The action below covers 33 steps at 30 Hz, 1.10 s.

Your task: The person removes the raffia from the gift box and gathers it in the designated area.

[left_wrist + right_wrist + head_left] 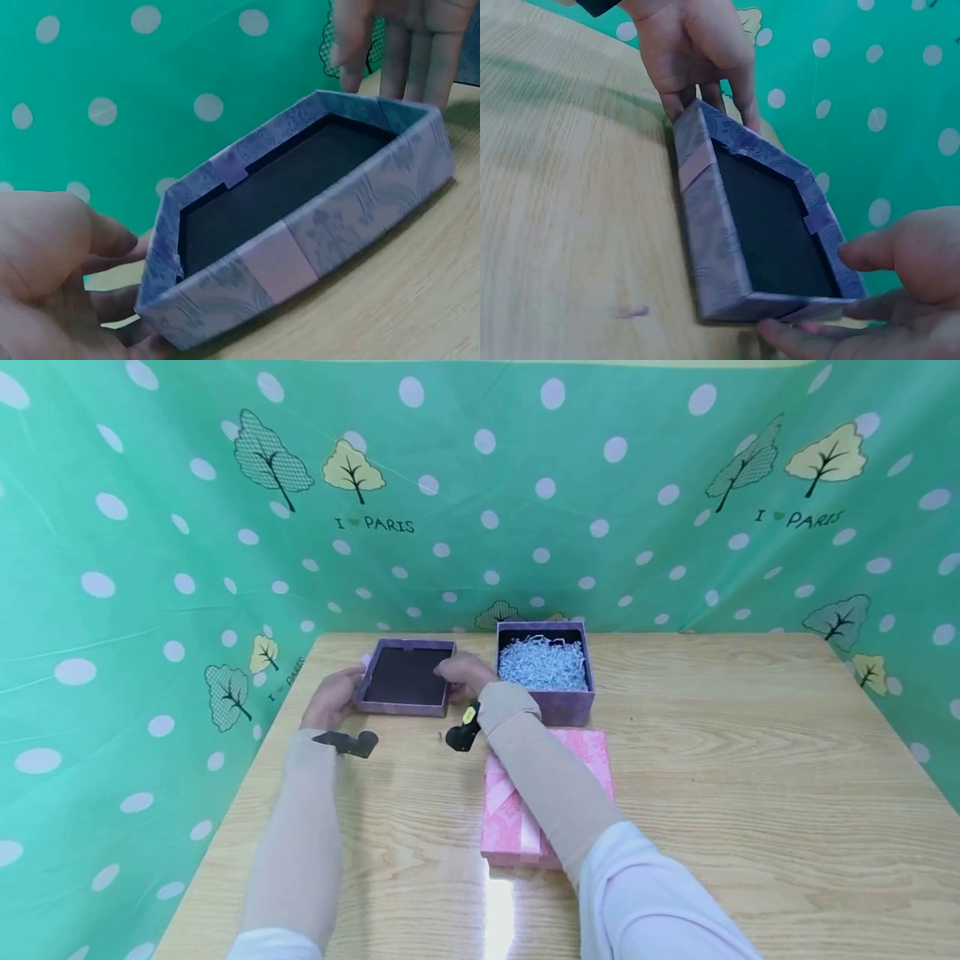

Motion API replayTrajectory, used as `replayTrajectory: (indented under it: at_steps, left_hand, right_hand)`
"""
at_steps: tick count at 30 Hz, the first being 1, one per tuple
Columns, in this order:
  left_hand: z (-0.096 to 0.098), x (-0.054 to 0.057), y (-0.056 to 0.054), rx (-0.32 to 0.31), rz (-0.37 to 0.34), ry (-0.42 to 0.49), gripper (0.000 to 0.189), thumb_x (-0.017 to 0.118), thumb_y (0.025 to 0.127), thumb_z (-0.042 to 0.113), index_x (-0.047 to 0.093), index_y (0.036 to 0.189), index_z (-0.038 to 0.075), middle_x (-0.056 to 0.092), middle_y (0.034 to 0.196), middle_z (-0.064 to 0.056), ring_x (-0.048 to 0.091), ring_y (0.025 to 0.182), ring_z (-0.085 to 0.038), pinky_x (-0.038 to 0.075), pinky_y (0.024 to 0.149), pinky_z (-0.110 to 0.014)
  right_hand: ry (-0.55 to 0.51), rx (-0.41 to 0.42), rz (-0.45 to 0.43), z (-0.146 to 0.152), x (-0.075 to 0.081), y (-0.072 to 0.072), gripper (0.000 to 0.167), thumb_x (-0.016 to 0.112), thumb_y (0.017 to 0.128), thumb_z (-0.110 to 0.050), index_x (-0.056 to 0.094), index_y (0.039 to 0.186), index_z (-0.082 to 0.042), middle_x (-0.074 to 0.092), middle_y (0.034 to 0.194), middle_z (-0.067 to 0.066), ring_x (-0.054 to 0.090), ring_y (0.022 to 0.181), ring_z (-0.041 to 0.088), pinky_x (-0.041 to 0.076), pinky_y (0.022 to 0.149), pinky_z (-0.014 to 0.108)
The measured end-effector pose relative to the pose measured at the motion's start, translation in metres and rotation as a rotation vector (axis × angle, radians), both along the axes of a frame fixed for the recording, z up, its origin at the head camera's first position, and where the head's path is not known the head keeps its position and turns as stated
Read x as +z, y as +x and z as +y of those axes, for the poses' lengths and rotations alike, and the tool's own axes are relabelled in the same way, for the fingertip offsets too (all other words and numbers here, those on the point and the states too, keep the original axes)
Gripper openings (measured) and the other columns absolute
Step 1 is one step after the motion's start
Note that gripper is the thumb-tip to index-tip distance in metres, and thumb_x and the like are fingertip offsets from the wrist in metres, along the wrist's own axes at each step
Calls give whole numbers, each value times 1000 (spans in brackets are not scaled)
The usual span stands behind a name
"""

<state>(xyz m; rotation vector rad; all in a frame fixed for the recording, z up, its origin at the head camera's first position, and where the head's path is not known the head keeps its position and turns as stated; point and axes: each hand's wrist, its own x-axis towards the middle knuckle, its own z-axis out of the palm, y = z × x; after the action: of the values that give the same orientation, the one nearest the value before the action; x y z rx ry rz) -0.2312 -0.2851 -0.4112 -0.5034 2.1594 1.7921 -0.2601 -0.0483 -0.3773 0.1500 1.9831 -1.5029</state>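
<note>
An upturned purple patterned box lid [405, 708] with a black inside lies on the wooden table at the back left. My left hand [332, 695] is at its left wall, fingertips reaching round the near corner in the left wrist view and the thumb beside the rim. At the opposite wall, my right hand [467, 672] has its fingers extended down along the outside. Its thumb hangs over the rim, raised off it in the left wrist view. A pale ribbon band [279, 262] crosses the lid's side.
Right of the lid stands the open purple box [564, 706], filled with light blue shredded paper [543, 662]. A pink gift box [502, 827] with a ribbon lies nearer, partly under my right forearm. A green dotted cloth [540, 510] hangs behind the table [750, 760].
</note>
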Motion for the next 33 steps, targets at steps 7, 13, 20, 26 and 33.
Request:
replayTrajectory:
  at_steps: [7, 13, 20, 26, 33]
  left_hand:
    - [11, 21, 2, 143, 65, -231, 53, 31, 103, 28, 22, 150, 6, 33, 147, -17, 35, 133, -34, 29, 114, -47]
    - [31, 45, -3, 211, 172, -234, 48, 34, 103, 26, 30, 147, 7, 33, 150, -15, 32, 138, -32, 29, 115, -45]
    - [59, 61, -12, 66, 210, -109, 48, 37, 103, 22, 31, 146, 3, 36, 148, -17, 39, 134, -30, 37, 113, -38]
    - [87, 69, -13, -74, 211, -20, 45, 37, 103, 18, 32, 143, -1, 41, 143, -23, 42, 132, -33, 41, 110, -37]
    - [122, 69, -15, -224, 194, -17, 43, 43, 102, 13, 35, 141, -2, 43, 141, -24, 47, 129, -35, 42, 109, -37]
  right_hand:
    - [55, 83, 65, 16, 30, -5, 65, 50, 98, -21, 17, 153, -12, 40, 143, 7, 40, 75, 13, 46, 68, 22]
    - [0, 109, 167, 40, 59, -13, 52, 51, 99, -23, 33, 144, -4, 37, 146, 13, 47, 126, 28, 49, 100, 34]
    - [-13, 159, 253, 70, 74, -17, 49, 45, 102, -28, 34, 147, -12, 42, 145, 9, 46, 130, 26, 46, 104, 35]
    - [8, 178, 300, 96, 76, -11, 48, 45, 102, -28, 35, 146, -10, 42, 145, 9, 45, 130, 28, 43, 107, 40]
    - [99, 179, 389, 120, 70, -8, 46, 46, 101, -28, 39, 143, -10, 44, 144, 11, 46, 129, 29, 43, 107, 42]
